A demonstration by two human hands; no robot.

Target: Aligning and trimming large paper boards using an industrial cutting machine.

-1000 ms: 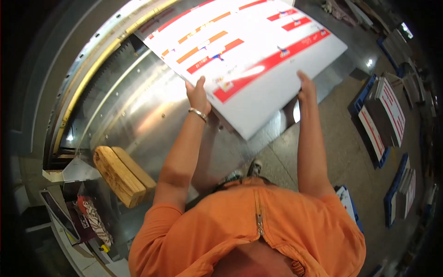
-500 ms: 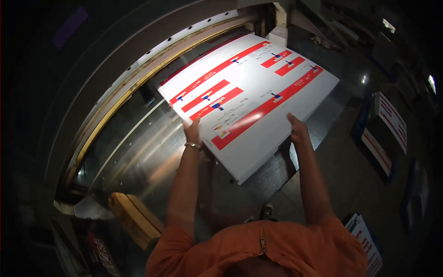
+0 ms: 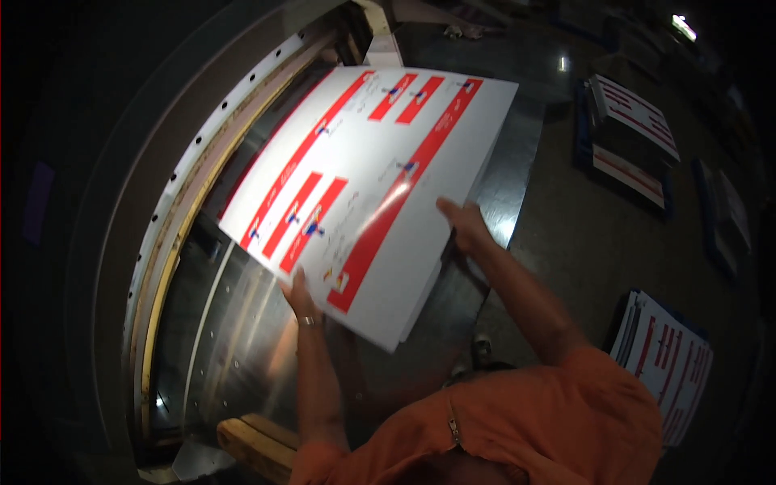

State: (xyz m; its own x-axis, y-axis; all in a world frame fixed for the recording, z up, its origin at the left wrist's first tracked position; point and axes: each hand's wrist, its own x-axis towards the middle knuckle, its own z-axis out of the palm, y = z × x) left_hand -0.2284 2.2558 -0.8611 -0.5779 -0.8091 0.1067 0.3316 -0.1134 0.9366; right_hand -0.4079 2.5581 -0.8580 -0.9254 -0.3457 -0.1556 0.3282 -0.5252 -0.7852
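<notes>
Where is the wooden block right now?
In the head view the wooden block lies at the bottom edge, left of centre, on the metal table, below the left hand holding the printed sheets.

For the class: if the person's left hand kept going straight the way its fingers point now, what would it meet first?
The left hand points up under the printed sheet stack, so it would likely press into that first; depth is unclear.

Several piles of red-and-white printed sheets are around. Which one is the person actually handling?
The big stack of sheets on the shiny metal table, with both hands at its near edge. The other piles sit untouched on the floor to the right.
</notes>
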